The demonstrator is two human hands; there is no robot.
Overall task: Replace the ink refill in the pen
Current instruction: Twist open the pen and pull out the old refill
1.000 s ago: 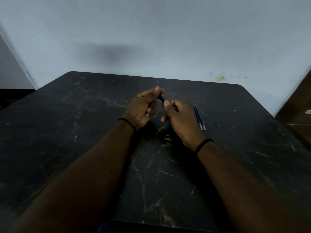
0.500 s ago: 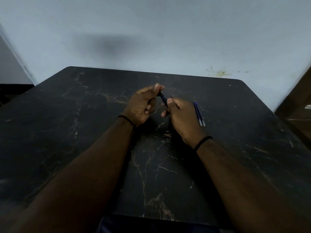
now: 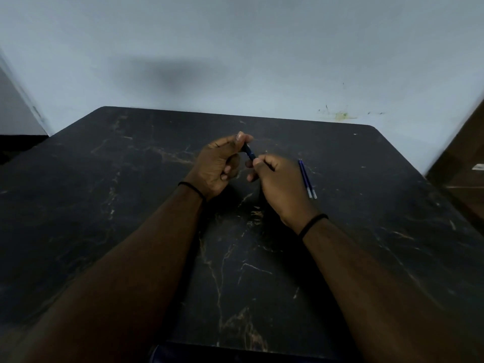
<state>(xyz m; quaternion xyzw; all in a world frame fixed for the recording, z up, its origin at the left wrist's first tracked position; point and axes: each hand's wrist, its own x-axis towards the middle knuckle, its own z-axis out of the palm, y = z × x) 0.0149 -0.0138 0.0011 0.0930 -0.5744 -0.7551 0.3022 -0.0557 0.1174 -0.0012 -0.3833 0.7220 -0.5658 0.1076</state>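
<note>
Head view: the pen [image 3: 248, 152] is held just above the desk [image 3: 366, 231] between both hands, a bit more of the dark barrel showing in the gap than half a second ago. So it's probably being twisted or pulled apart, refill not out yet. The left hand [image 3: 218, 166] is pinching the far end with fingers [image 3: 242, 138] curled round it; the right hand [image 3: 281, 187] is gripped round the near end. Two spare blue refills [image 3: 307, 178] are left lying just beside the right hand. Black marble-look desk is pushed against a pale blue wall [image 3: 235, 61], stained at right.
</note>
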